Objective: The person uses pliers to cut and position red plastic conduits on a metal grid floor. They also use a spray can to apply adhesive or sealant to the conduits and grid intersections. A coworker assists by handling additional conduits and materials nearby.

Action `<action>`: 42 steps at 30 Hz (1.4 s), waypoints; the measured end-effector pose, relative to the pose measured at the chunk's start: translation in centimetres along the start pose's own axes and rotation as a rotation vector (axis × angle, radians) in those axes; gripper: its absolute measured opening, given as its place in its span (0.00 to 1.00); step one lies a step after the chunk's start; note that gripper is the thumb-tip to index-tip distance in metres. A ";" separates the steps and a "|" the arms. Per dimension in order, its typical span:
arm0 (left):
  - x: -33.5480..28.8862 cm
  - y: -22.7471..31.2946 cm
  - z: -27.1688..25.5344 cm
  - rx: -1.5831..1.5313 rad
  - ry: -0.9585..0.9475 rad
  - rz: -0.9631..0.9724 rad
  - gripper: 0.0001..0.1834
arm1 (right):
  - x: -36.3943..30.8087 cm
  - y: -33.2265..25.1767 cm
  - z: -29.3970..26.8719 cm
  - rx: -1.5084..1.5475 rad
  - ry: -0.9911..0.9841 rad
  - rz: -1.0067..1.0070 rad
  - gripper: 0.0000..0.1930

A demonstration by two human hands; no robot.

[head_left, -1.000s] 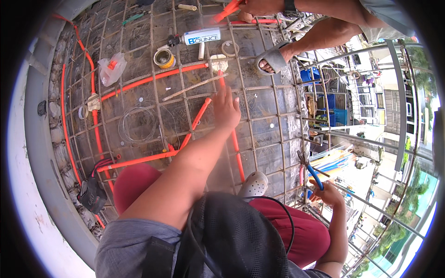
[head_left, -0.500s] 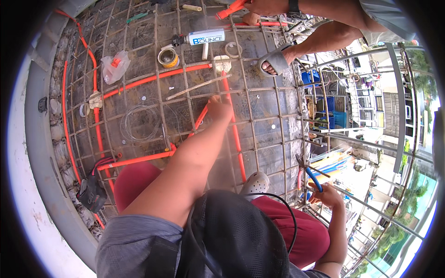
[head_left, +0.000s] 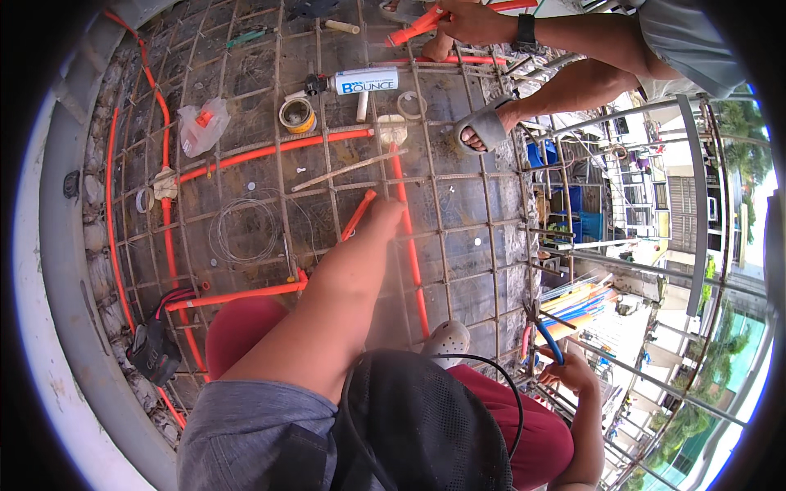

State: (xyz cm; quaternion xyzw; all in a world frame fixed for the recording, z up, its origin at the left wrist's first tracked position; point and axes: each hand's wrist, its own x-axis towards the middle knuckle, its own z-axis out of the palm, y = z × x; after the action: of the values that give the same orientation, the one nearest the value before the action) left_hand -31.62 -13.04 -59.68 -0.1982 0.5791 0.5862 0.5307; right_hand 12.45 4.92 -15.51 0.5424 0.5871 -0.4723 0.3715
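My left hand (head_left: 381, 222) reaches forward over a rebar mesh (head_left: 467, 204) and closes its fingers on a long orange pipe (head_left: 412, 262) that runs toward me. A short orange pipe piece (head_left: 359, 214) lies slanted just left of that hand. Low at the right, my right hand (head_left: 566, 375) holds blue-handled pliers (head_left: 544, 327) near the edge of the mesh. My knees in red trousers (head_left: 237, 323) and a white shoe (head_left: 446, 335) rest on the mesh.
Another person at the top right holds an orange pipe (head_left: 413, 26), with a grey sandal (head_left: 485, 127) on the mesh. A white tube (head_left: 364, 80), yellow tape roll (head_left: 296, 114), plastic bag (head_left: 203, 123), wire coil (head_left: 246, 231) and black pouch (head_left: 151, 348) lie about. Scaffold bars (head_left: 622, 254) stand right.
My left hand has drawn back toward me along the long orange pipe. My right hand with the pliers has stayed in place.
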 end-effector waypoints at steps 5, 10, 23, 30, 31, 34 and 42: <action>2.2 -1.3 0.0 0.068 0.089 -0.032 0.23 | 0.5 1.0 -0.3 -0.056 -0.015 0.054 0.32; 2.5 -2.1 -0.1 0.086 0.033 0.059 0.23 | 1.1 0.6 -0.5 -0.004 -0.020 0.063 0.32; -12.6 2.1 11.9 0.658 0.803 0.504 0.35 | -0.1 -3.4 -0.8 -0.122 0.275 -0.351 0.27; -27.3 -1.5 21.8 0.173 -0.620 0.722 0.34 | 1.6 -7.8 2.3 0.263 0.345 -0.609 0.30; -29.4 -1.9 23.0 -0.021 -0.668 0.589 0.33 | 2.4 -8.5 2.9 0.191 0.395 -0.633 0.30; -33.3 -3.6 23.1 -0.177 -0.851 0.330 0.25 | 3.4 -9.7 4.0 0.197 0.350 -0.400 0.31; -24.8 -2.4 16.5 0.601 -0.549 0.567 0.35 | 4.4 -8.5 5.0 0.637 -0.063 -0.309 0.31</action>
State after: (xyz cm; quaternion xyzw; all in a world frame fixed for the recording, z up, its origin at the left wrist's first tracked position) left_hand -14.37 -8.68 -35.64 0.2905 0.5926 0.5452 0.5168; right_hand 3.11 1.69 -19.82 0.5209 0.4738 -0.6988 0.1258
